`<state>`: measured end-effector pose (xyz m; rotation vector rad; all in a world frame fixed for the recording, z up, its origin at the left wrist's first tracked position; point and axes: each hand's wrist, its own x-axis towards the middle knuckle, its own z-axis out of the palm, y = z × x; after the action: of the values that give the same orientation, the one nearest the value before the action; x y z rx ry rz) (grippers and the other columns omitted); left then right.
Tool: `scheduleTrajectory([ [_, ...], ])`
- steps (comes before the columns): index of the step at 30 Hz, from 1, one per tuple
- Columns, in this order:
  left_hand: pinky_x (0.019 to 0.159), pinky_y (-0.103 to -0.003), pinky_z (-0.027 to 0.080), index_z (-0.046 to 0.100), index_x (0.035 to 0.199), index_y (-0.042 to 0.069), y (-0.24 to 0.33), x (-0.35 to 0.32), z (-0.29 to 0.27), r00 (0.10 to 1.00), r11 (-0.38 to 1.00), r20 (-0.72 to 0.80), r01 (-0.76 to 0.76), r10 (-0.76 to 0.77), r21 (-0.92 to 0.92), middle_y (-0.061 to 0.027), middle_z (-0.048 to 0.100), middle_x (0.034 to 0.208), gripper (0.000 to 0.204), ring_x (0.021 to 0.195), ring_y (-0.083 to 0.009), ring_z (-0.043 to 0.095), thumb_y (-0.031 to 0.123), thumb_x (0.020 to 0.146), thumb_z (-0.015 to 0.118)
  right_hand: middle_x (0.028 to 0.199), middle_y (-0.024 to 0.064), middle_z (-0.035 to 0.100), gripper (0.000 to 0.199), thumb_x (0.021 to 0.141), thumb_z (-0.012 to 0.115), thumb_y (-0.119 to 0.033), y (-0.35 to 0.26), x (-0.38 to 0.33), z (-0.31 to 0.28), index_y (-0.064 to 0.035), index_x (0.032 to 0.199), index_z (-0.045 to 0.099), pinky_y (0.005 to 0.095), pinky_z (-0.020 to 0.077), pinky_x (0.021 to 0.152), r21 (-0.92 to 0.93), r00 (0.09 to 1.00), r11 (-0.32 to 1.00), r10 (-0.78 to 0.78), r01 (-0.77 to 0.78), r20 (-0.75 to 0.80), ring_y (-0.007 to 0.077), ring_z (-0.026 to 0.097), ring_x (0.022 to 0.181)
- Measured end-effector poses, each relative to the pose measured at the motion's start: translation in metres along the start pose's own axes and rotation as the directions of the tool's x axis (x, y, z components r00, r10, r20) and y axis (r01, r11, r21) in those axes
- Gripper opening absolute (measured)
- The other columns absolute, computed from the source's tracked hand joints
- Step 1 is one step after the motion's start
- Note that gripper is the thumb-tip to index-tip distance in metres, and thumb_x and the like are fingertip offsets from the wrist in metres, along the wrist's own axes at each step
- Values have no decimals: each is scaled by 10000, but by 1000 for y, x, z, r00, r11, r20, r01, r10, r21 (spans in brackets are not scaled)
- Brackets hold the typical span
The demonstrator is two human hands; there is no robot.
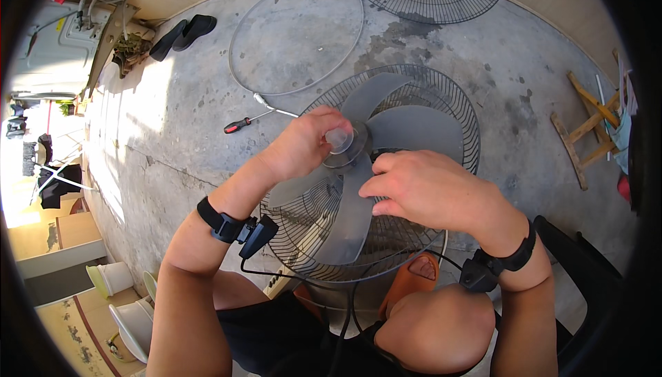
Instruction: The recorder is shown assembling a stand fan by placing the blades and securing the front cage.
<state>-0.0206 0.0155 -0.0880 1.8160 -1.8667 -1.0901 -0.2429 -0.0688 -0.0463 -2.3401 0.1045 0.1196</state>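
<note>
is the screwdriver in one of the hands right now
No, the screwdriver lies on the concrete floor beside the fan, while the left hand grips the clear cap and the right hand rests on a blade.

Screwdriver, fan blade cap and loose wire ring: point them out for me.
screwdriver [238,126], head view, red handle.
fan blade cap [339,138], head view, clear top under the left hand [303,146].
loose wire ring [243,26], head view, left arc.

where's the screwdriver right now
In the head view, the red-handled screwdriver lies on the concrete floor to the person's left, just beyond the left hand, beside the loose wire ring.
</note>
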Motion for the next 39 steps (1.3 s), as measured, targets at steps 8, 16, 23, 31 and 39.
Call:
scheduleTrajectory([
  [8, 788, -317, 479, 561, 1099, 50, 2, -1, 2, 973, 981, -218, 32, -74, -191, -70, 534, 1115, 335, 1001, -195, 566, -25, 773, 587, 810, 114, 563, 147, 782, 654, -199, 0, -2, -2, -58, 818, 631, 405, 475, 686, 6, 1000, 1000, 20, -20, 19, 306, 592, 797],
  [16, 751, -277, 466, 601, 1039, 38, -4, 4, 1, 935, 926, -55, 337, -351, -169, -70, 578, 1018, 263, 802, -132, 561, 122, 799, 668, 820, 118, 571, 151, 782, 654, -199, -1, 1, -1, -55, 818, 630, 404, 475, 690, 12, 1000, 1000, 8, -8, 9, 309, 594, 798],
  [23, 699, -230, 465, 607, 1032, 53, -4, 0, 2, 985, 970, -168, -6, -36, -242, -49, 567, 1005, 261, 780, -91, 544, 119, 789, 676, 821, 121, 575, 150, 785, 652, -196, 0, -1, -2, -53, 826, 633, 405, 475, 690, 15, 1000, 1000, 3, -3, 9, 310, 595, 800],
  [31, 687, -266, 480, 594, 1053, 30, 5, 8, 0, 905, 906, 39, 423, -423, -12, -66, 549, 1001, 326, 763, -121, 557, 136, 764, 701, 828, 125, 579, 154, 784, 653, -200, 0, -1, -2, -54, 829, 632, 402, 478, 696, 11, 1000, 1000, 17, -18, 25, 309, 597, 807],
  [39, 646, -290, 460, 609, 1040, 53, 6, 3, 0, 971, 959, -203, 69, -128, -276, -33, 588, 792, 270, 721, -131, 535, 103, 783, 679, 824, 122, 576, 157, 782, 654, -204, 0, 0, -1, -52, 806, 625, 405, 478, 692, 17, 1000, 1000, 12, -13, 20, 310, 596, 800],
])
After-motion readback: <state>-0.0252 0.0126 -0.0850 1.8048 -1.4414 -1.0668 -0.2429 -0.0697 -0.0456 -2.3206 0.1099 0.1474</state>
